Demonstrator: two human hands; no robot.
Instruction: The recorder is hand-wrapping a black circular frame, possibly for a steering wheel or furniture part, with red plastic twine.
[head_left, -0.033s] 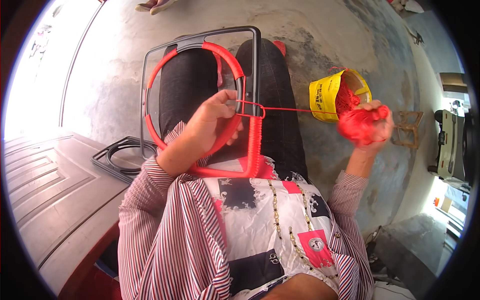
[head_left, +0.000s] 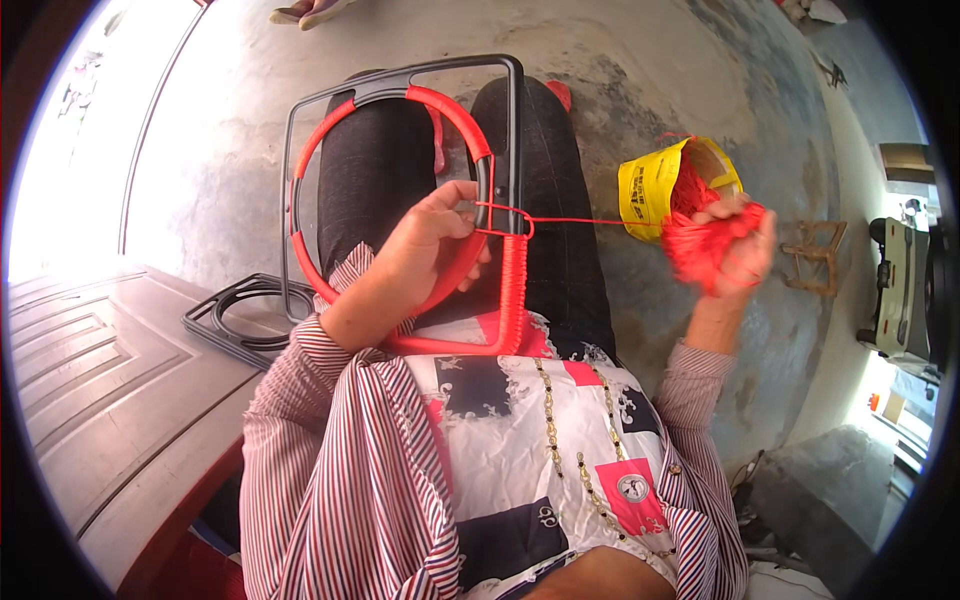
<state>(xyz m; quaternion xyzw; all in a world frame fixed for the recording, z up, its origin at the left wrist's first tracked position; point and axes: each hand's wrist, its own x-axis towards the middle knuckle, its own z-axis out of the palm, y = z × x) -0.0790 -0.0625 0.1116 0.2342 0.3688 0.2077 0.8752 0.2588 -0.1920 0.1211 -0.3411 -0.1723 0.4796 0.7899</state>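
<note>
A black rectangular frame [head_left: 513,120] with a ring [head_left: 450,108] inside it lies across my lap. Red covers much of the ring, and red cord coils [head_left: 512,290] closely around the lower part of the right side bar. My left hand [head_left: 425,250] is closed on the ring's right side, its thumb and forefinger at a red cord loop around ring and bar; some fingers are partly hidden behind the ring. From that loop a taut strand [head_left: 590,220] runs right. Out to the right, my right hand [head_left: 745,255] is closed around a loose bundle of red cord [head_left: 705,245].
Behind the cord bundle stands a yellow bag [head_left: 645,200] with more red cord inside. Another black frame [head_left: 250,310] lies at the left beside a grey panelled surface [head_left: 120,370]. A small wooden stool-like frame [head_left: 815,255] is on the floor at right. Someone's shoes [head_left: 310,12] show at the far edge.
My right hand has shifted slightly left with the cord bundle, which now looks more spread out. The left hand and the frame have hardly moved.
</note>
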